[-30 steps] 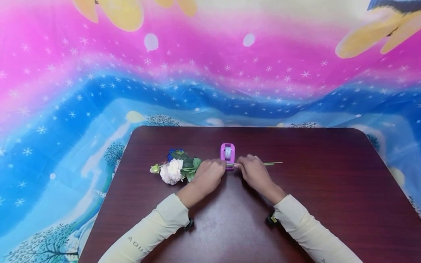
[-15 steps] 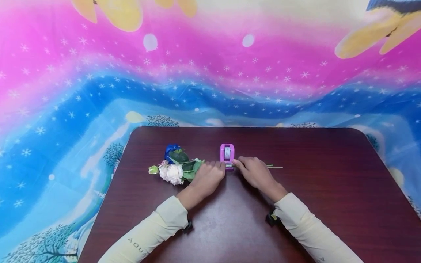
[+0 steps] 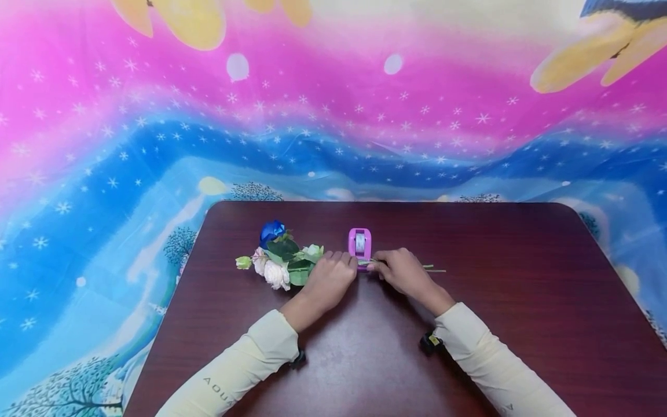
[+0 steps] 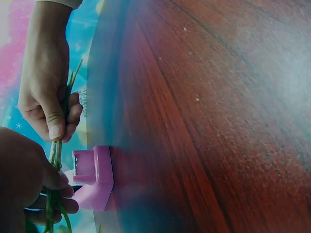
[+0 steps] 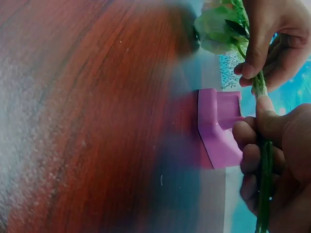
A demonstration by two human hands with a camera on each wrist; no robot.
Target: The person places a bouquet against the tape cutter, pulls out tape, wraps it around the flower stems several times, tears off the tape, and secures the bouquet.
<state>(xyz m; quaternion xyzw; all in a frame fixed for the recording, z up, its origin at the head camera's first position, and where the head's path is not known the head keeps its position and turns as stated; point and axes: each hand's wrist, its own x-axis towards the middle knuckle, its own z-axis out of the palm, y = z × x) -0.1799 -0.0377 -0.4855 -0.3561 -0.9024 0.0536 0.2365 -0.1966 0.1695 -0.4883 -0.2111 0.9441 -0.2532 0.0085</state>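
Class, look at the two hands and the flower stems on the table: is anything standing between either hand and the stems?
Nothing visible does. The left hand and the right hand both already grip the flower stems, one on each side of the pink tape dispenser, which stands just behind the stems.

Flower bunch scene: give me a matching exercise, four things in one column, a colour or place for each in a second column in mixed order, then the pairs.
Things:
1. tape dispenser
2. rose at the far end of the bunch
3. left hand
4. right hand

Colour or place:
A. blue
B. grips the stems on the side towards their bare ends
C. pink
D. grips the stems next to the leaves and blooms

Pairs: 1-C, 2-A, 3-D, 4-B
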